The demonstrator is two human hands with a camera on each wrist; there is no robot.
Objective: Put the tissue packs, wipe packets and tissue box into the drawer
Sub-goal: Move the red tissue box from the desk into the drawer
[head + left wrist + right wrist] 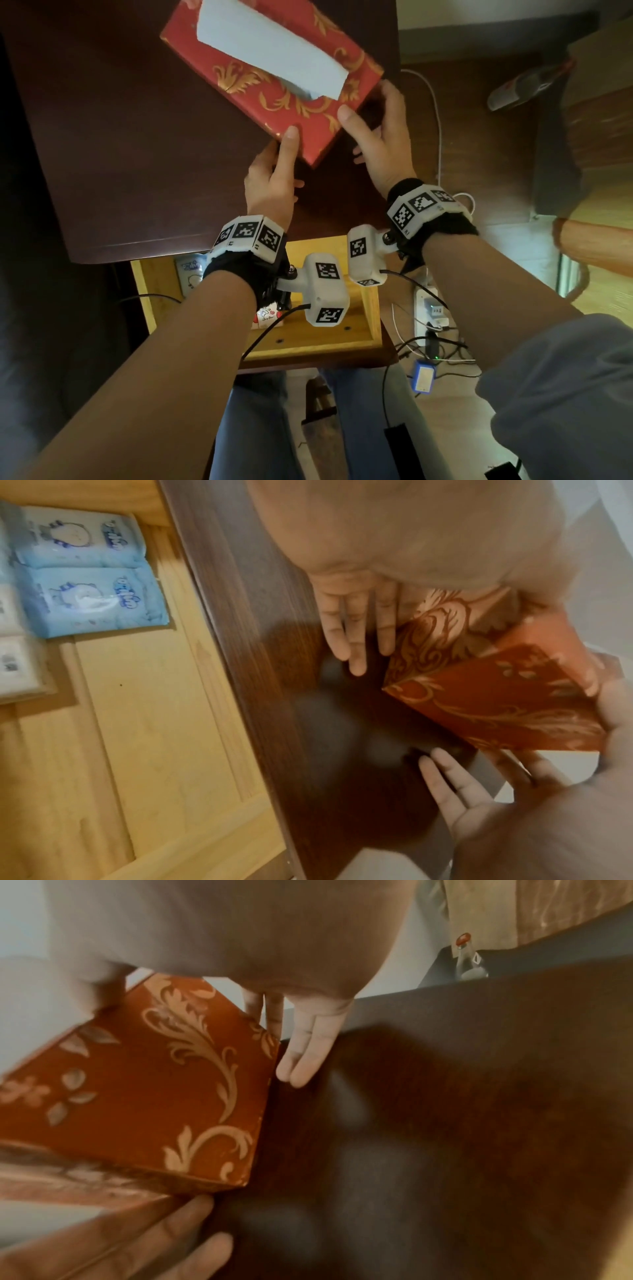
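Observation:
A red tissue box [281, 68] with gold leaf patterns and a white tissue sticking out sits askew over the dark wooden tabletop [120, 137]. My left hand [284, 154] holds its near corner, thumb on top and fingers [356, 631] straight beneath and beside it. My right hand [370, 130] grips the box's right end, thumb on top and fingers [301, 1053] down its side. In the wrist views the box's [143, 1096] corner is tilted up off the table. Below the table edge the pale wooden drawer [370, 308] stands open, with blue tissue packs [92, 601] and white packets [13, 666] inside.
A small pink-printed pack [267, 315] lies in the drawer under my left wrist. On the floor to the right are a power strip [431, 315], cables and a blue adapter [424, 375]. A bottle [513, 90] lies at the far right. My knees are below the drawer.

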